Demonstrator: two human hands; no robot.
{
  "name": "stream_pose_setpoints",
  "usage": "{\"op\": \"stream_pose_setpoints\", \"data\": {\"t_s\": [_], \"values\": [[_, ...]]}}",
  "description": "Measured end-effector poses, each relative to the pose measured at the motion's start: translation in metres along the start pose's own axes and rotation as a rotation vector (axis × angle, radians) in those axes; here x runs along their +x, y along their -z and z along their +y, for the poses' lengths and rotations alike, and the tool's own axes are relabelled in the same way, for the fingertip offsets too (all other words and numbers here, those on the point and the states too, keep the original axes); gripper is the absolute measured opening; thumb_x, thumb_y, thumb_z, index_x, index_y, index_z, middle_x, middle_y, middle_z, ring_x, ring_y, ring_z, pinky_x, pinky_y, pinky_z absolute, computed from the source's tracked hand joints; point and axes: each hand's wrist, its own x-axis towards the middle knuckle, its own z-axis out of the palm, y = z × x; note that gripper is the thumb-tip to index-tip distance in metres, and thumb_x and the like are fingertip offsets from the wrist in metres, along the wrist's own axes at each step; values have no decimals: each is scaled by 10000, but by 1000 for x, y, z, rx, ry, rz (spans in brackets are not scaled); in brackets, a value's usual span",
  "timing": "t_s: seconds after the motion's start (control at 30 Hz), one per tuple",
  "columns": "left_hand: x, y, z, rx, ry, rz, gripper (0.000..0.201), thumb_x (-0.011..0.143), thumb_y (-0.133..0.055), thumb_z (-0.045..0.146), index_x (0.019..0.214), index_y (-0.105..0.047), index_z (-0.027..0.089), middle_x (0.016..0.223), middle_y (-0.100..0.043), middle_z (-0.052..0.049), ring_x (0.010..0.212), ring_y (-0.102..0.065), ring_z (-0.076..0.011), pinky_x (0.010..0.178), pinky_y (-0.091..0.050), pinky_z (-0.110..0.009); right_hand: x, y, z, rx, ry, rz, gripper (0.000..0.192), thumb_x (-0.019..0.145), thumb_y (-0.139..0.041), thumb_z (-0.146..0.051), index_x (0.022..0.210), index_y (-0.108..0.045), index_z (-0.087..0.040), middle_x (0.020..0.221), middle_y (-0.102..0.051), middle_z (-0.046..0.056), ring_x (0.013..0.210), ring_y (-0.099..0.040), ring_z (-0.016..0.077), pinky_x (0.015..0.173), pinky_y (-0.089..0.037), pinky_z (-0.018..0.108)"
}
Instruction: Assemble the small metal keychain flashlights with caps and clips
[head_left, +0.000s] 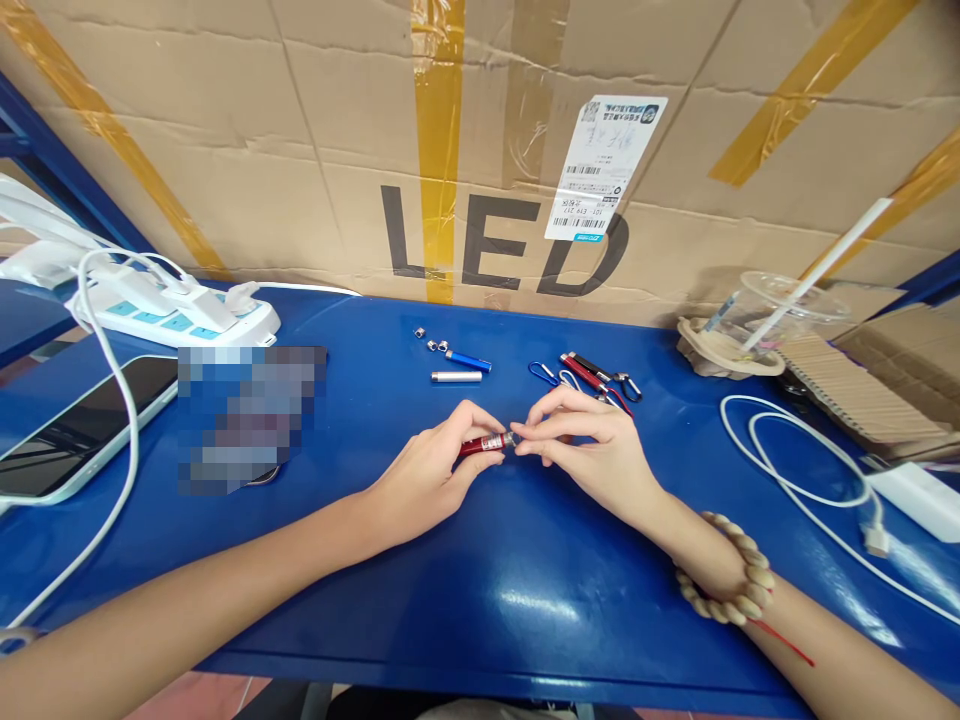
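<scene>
A red tube [484, 444] is pinched by the left hand [427, 475]; its three-o'clock tip is gripped by right hand [600, 450] fingertips.

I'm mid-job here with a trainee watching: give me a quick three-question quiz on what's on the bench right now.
1. True or false: the left hand holds the red pen light by its barrel.
2. Which loose barrel lies nearer the cardboard box: A) the blue barrel, B) the silver barrel?
3. What does the right hand do at the red pen light?

Key
1. True.
2. A.
3. Its fingers pinch at the metal tip end, opposite the left hand.
</scene>
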Motion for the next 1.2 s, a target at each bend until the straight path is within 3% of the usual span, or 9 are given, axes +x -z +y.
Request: {"op": "stream_pose_setpoints", "data": {"t_s": [0.2, 0.4, 0.77, 1.0, 1.2], "values": [[-4, 1, -3, 57, -60, -33, 46, 903, -437, 260, 897, -434, 215, 977, -674, -24, 883, -650, -152, 742, -485, -266, 1, -3, 0, 99, -68, -79, 143, 729, -704, -317, 639, -735, -212, 714, -573, 5, 492, -546, 56, 434, -499, 191], [-5, 0, -1, 178, -145, -44, 113, 906, -394, 200, 810, -451, 198, 873, -646, -26, 827, -625, -150, 703, -480, -255, -1, -6, 2, 85, -129, -126, 200, 709, -713, -364, 602, -724, -195, 684, -573, 9, 513, -537, 64, 452, -476, 199], [-5, 1, -7, 339, -349, 41, 166, 920, -370, 160, 855, -519, 191, 870, -669, -18, 712, -544, -127, 636, -453, -233, -4, -13, -5, 5, -147, -44, 278, 662, -741, -409, 544, -643, -178, 601, -550, -4, 486, -507, 72, 413, -412, 205], [-5, 1, -4, 387, -355, 76, 179, 924, -366, 169, 899, -541, 195, 897, -682, -14, 726, -570, -122, 641, -457, -224, -5, -16, -5, 95, -318, -50, 348, 625, -752, -418, 508, -540, -168, 595, -533, -23, 434, -484, 58, 406, -395, 205], [-3, 2, 4, 410, -248, 18, 200, 931, -351, 203, 984, -544, 209, 830, -652, -5, 739, -587, -128, 663, -462, -223, -3, -14, -5, 259, -519, -143, 398, 587, -765, -457, 529, -506, -161, 561, -540, -38, 406, -472, 46, 408, -366, 189]]}}
